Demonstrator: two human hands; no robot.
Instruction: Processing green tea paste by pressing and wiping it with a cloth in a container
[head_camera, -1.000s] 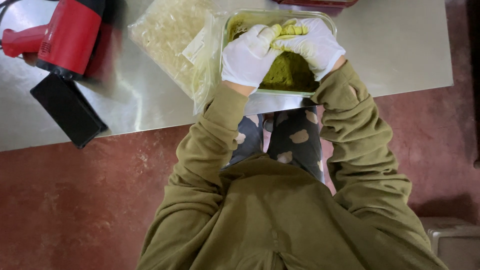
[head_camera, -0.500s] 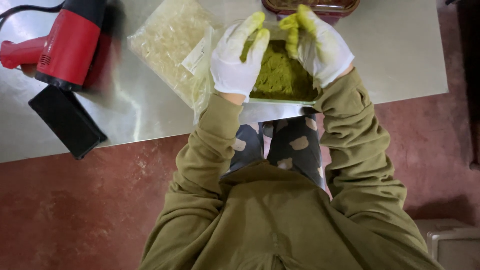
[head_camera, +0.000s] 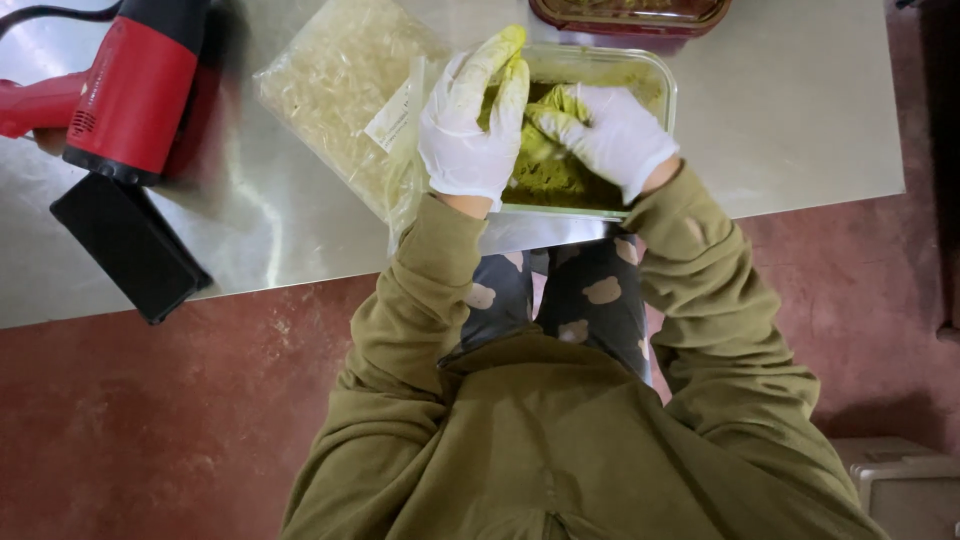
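Steel-grey surface (head_camera: 790, 110) over a red floor, seen from above. Near its front edge sits a clear rectangular container (head_camera: 655, 85) of green paste (head_camera: 545, 175). 2 white-gloved hands work inside: the left hand (head_camera: 470, 125) spread flat, fingers extended, smeared green; the right hand (head_camera: 605, 130) curled, pinching a lump of paste. Beside the container lies a bag of pale shreds (head_camera: 335, 85), then a red heat gun (head_camera: 130, 85).

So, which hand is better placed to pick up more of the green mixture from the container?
Probably the right hand: its fingers already curl into the green mixture inside the clear container. The left hand is flat, fingers lifted.
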